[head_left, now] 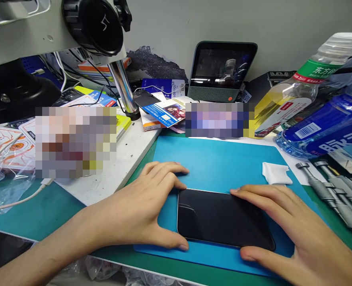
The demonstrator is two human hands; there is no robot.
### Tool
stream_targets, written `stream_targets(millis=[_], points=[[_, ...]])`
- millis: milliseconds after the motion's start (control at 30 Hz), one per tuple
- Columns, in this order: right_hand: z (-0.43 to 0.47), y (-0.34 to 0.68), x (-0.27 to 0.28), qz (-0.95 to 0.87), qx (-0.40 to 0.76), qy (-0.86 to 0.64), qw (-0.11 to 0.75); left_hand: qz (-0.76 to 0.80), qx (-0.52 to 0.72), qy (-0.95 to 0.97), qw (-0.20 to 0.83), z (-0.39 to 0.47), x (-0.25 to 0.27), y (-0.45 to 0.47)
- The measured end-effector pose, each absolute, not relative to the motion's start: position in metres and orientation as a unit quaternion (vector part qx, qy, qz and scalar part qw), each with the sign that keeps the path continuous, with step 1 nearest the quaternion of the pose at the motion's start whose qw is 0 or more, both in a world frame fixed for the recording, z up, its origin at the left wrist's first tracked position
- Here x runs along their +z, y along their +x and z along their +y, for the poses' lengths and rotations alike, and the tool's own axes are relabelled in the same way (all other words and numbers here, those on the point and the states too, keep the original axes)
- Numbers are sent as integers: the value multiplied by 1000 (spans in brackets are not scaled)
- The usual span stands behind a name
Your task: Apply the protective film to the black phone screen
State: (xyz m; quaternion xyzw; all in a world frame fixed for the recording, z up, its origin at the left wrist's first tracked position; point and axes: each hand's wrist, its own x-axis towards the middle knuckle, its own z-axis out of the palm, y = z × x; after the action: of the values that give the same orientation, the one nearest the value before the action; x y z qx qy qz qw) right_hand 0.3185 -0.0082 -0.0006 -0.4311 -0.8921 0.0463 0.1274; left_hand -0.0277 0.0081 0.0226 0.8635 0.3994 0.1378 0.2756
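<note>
A black smartphone (223,218) lies screen up and dark on the blue mat (217,159). My left hand (152,210) spans its left end, thumb at the bottom edge and index finger at the top left corner; the other fingers reach out over the mat. At the other end, my right hand (286,222) holds the phone between a thumb on the near edge and fingertips on the far edge. Its palm hides part of the mat to the right. A folded white cloth (276,173) rests just beyond my right hand.
Several grey screwdrivers (333,190) lie at the right, below a blue-labelled bottle (321,123) and a tilted tea bottle (292,87). A microscope stand's metal post (123,85) rises from a white base (134,159) on the left. A smart display (223,67) stands behind.
</note>
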Motion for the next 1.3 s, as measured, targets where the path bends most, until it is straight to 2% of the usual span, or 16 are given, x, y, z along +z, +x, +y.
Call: stream_targets(millis=[767, 1300], points=[[-12, 312, 12, -881, 89, -447, 129, 427, 123, 847, 293, 3, 18, -32], [-14, 316, 8, -882, 73, -444, 136, 448, 111, 827, 321, 3, 19, -28]])
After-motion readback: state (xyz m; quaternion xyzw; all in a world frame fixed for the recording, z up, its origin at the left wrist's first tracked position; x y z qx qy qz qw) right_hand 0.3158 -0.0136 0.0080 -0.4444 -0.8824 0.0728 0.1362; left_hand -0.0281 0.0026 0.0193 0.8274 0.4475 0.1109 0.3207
